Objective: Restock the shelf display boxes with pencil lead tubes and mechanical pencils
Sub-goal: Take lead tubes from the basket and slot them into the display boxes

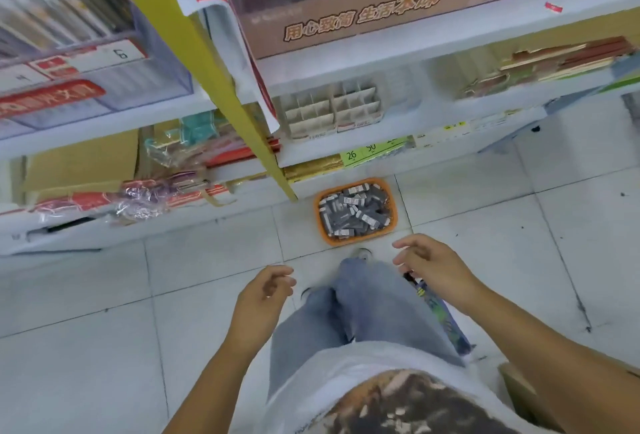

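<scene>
An orange basket [356, 240] full of several small grey pencil lead tubes [353, 210] stands on the floor at the foot of the shelving. Above it, on a low shelf, two pale cardboard display boxes [332, 111] sit side by side, and their divided compartments look empty. My left hand [266, 291] hangs over the floor with loosely curled fingers and holds nothing. Just short of the basket, my right hand [429, 264] hovers with relaxed fingers, also holding nothing. A long dark printed packet [438, 310] shows below my right wrist; I cannot tell what it contains.
White shelves [381, 153] with a yellow upright post [225, 87] fill the upper view, stocked with brown cartons [346, 14], clear pen boxes and wrapped red packs [145, 191]. Green price tags line the shelf edge. My legs in jeans stand on pale floor tiles. A cardboard box corner [519, 392] sits lower right.
</scene>
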